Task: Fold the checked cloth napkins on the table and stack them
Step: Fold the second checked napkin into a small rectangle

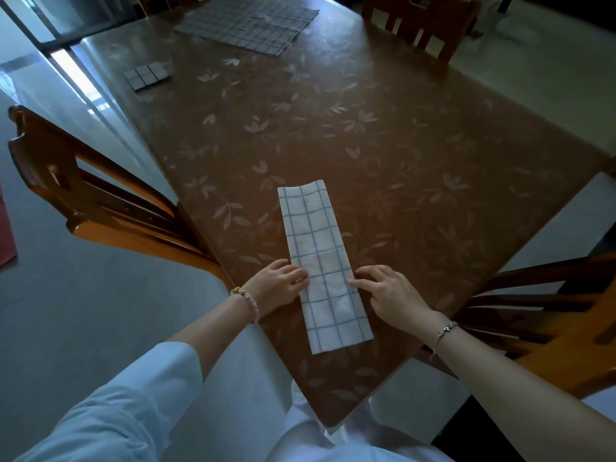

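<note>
Left sleeve (100, 411): pale, lay nearest the lens.
Left hand (276, 285): fingers loosely bent, tips touched the checked napkin (316, 255) at its left edge.
Right hand (390, 291): fingers nearly straight, tips touched its right edge.
Checked napkin: folded into a long strip, lay flat near the table (416, 161) corner.
Folded napkin (146, 76): small, lay far left.
Unfolded napkins (250, 25): were spread at the far end.
</note>
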The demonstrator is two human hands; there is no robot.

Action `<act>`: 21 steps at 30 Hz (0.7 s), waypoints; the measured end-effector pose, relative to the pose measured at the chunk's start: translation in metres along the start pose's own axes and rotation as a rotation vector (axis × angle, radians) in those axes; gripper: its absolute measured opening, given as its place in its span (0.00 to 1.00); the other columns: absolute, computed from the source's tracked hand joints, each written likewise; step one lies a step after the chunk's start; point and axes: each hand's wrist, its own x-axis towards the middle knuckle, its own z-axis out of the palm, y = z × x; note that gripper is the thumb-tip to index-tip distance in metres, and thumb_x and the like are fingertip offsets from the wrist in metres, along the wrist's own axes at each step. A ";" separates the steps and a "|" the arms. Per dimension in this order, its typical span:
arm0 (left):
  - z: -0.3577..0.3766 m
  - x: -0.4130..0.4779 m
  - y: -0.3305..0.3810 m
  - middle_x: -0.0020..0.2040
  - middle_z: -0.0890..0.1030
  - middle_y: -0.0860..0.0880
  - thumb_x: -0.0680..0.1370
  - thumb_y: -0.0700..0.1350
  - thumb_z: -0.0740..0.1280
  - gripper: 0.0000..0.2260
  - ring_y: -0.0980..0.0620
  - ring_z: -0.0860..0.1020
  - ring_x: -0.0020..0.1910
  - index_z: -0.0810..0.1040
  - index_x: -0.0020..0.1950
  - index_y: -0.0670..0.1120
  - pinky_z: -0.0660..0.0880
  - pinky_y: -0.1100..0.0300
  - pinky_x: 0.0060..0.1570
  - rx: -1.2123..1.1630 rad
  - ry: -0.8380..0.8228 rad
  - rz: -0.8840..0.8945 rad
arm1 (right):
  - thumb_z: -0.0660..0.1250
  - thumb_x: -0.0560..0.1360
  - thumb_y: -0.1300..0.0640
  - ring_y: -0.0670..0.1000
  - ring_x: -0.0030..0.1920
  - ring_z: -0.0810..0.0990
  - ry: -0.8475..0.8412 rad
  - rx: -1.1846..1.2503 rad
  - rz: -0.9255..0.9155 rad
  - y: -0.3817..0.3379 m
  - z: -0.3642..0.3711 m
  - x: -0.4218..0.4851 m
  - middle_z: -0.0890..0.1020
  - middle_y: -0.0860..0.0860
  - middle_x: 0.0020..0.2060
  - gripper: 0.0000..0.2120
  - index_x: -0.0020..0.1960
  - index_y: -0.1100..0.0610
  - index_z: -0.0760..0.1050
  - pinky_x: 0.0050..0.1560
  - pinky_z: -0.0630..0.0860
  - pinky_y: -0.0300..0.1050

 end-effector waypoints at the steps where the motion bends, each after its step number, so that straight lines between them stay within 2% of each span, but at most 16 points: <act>1: 0.000 0.002 -0.002 0.48 0.82 0.49 0.69 0.38 0.71 0.07 0.52 0.81 0.45 0.82 0.47 0.45 0.78 0.55 0.49 -0.007 -0.006 0.011 | 0.57 0.75 0.65 0.50 0.70 0.61 0.002 0.000 -0.009 0.002 0.000 0.000 0.67 0.46 0.68 0.26 0.69 0.45 0.68 0.68 0.61 0.50; 7: 0.005 0.007 -0.001 0.45 0.82 0.47 0.68 0.34 0.72 0.08 0.50 0.81 0.42 0.80 0.45 0.43 0.79 0.57 0.46 -0.099 0.011 -0.118 | 0.59 0.73 0.67 0.51 0.68 0.65 0.067 0.040 -0.048 0.006 0.002 -0.001 0.71 0.48 0.66 0.26 0.67 0.47 0.70 0.66 0.64 0.51; 10: 0.008 -0.002 0.007 0.42 0.82 0.49 0.72 0.37 0.64 0.05 0.51 0.82 0.38 0.79 0.44 0.43 0.80 0.59 0.37 -0.224 0.061 -0.273 | 0.63 0.72 0.67 0.53 0.66 0.69 0.114 0.067 -0.076 0.008 0.002 -0.003 0.75 0.50 0.64 0.25 0.67 0.51 0.71 0.63 0.69 0.53; 13: 0.009 -0.015 0.020 0.43 0.83 0.50 0.76 0.42 0.59 0.09 0.52 0.82 0.38 0.78 0.46 0.44 0.79 0.58 0.31 -0.363 0.084 -0.439 | 0.66 0.67 0.68 0.55 0.66 0.70 0.119 0.024 -0.138 0.011 0.004 -0.011 0.75 0.51 0.63 0.29 0.67 0.51 0.71 0.63 0.71 0.55; 15: 0.006 -0.022 0.030 0.45 0.83 0.50 0.77 0.45 0.57 0.11 0.51 0.82 0.40 0.79 0.48 0.44 0.80 0.57 0.34 -0.470 0.100 -0.533 | 0.68 0.65 0.66 0.54 0.67 0.70 0.103 -0.021 -0.211 0.011 0.007 -0.016 0.74 0.49 0.64 0.32 0.67 0.51 0.70 0.65 0.69 0.53; 18: -0.002 -0.025 0.043 0.48 0.83 0.48 0.77 0.46 0.58 0.12 0.52 0.82 0.45 0.79 0.47 0.42 0.80 0.58 0.43 -0.607 0.144 -0.638 | 0.68 0.67 0.60 0.51 0.70 0.65 0.069 0.004 -0.252 0.008 0.013 -0.022 0.70 0.46 0.68 0.32 0.70 0.47 0.66 0.69 0.62 0.51; 21: -0.004 -0.027 0.048 0.49 0.83 0.48 0.75 0.38 0.66 0.04 0.53 0.81 0.49 0.79 0.48 0.42 0.78 0.61 0.50 -0.649 0.175 -0.694 | 0.69 0.69 0.55 0.49 0.70 0.64 0.089 0.041 -0.295 0.001 0.021 -0.026 0.70 0.46 0.68 0.30 0.70 0.47 0.65 0.70 0.59 0.50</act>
